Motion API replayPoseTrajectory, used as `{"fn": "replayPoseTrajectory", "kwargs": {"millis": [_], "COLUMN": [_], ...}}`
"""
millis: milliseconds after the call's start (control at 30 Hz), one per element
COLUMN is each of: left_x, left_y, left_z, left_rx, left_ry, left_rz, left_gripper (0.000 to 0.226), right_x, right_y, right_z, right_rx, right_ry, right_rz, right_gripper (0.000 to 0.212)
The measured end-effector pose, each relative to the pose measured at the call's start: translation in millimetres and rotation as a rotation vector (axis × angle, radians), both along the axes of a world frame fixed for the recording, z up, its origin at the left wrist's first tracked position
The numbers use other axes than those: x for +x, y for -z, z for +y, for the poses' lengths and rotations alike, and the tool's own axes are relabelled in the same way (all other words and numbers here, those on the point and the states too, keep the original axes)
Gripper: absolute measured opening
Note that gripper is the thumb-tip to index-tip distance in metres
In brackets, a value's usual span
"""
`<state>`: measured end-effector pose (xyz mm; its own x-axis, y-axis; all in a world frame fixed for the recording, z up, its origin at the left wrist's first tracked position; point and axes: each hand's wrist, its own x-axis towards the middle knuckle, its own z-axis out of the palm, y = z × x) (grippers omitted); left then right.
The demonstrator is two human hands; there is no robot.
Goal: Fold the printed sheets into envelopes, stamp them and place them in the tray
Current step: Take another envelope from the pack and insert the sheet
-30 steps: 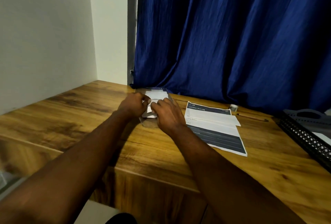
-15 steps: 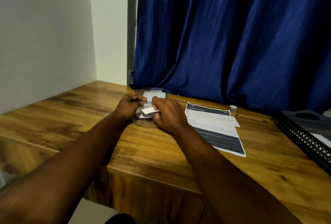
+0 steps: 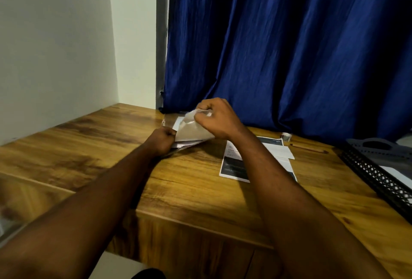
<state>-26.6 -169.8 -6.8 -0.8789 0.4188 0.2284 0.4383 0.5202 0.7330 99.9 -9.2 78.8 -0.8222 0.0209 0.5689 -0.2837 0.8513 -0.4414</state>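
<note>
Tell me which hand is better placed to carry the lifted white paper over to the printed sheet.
Right. The right hand pinches the white paper and sits nearer the printed sheet; the left hand grips the pile, farther off.

Home desk corner; wooden desk (image 3: 200,194); blue curtain (image 3: 289,44); mesh paper tray (image 3: 376,173).

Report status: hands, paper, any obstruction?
Left hand grips the white stack on the desk. Right hand pinches its top piece, raised. Printed sheet flat alongside; tray far right. Nothing blocking the hands.
</note>
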Motion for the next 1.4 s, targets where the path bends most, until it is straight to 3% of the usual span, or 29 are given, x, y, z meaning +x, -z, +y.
{"fn": "replayPoseTrajectory", "kwargs": {"millis": [67, 233, 400, 600, 700, 833, 933, 1000, 1033, 1100, 1167, 1267, 1400], "left_x": [1, 8, 14, 9, 8, 10, 9, 6, 4, 0, -6, -11, -4], "left_y": [0, 2, 0, 0, -4, -13, -21, -22, -22, -19, -12, -2, -7], "left_z": [0, -2, 4, 5, 6, 5, 8, 13, 17, 24, 33, 52, 90], "left_rx": [-0.002, -0.129, -0.203, -0.338, -0.374, -0.385, -0.558, -0.546, -0.537, -0.506, -0.511, -0.494, -0.237], "left_ry": [-0.008, 0.039, 0.038, 0.028, 0.05, 0.079, 0.059, 0.011, -0.02, -0.13, -0.216, -0.245, -0.144], "left_rz": [0.003, 0.084, 0.121, 0.117, 0.098, 0.078, 0.181, 0.238, 0.237, 0.22, 0.268, 0.426, 0.575], "left_gripper": [0.03, 0.036, 0.031, 0.033, 0.037, 0.039, 0.043, 0.039, 0.047, 0.078, 0.088, 0.078, 0.06], "right_x": [6, 15, 22, 36, 34, 34, 37, 39, 39, 39, 39, 38, 39], "right_y": [-9, -25, -44, -70, -61, -37, -17, -5, 3, 18, 31, 45, 50], "right_z": [6, 19, 15, 33, 57, 91, 116, 127, 133, 141, 146, 158, 177], "right_rx": [-0.051, -0.102, -0.121, -0.308, -0.55, -0.926, -1.131, -1.249, -1.286, -1.313, -1.295, -1.221, -1.085], "right_ry": [0.017, 0.044, 0.103, 0.223, 0.35, 0.437, 0.503, 0.523, 0.536, 0.565, 0.572, 0.562, 0.467], "right_rz": [0.032, 0.133, 0.212, 0.43, 0.456, 0.412, 0.34, 0.265, 0.215, 0.13, 0.086, 0.014, -0.16], "right_gripper": [0.017, 0.028, 0.025, 0.036, 0.03, 0.029, 0.028, 0.023, 0.019, 0.012, 0.008, 0.006, 0.012]}}
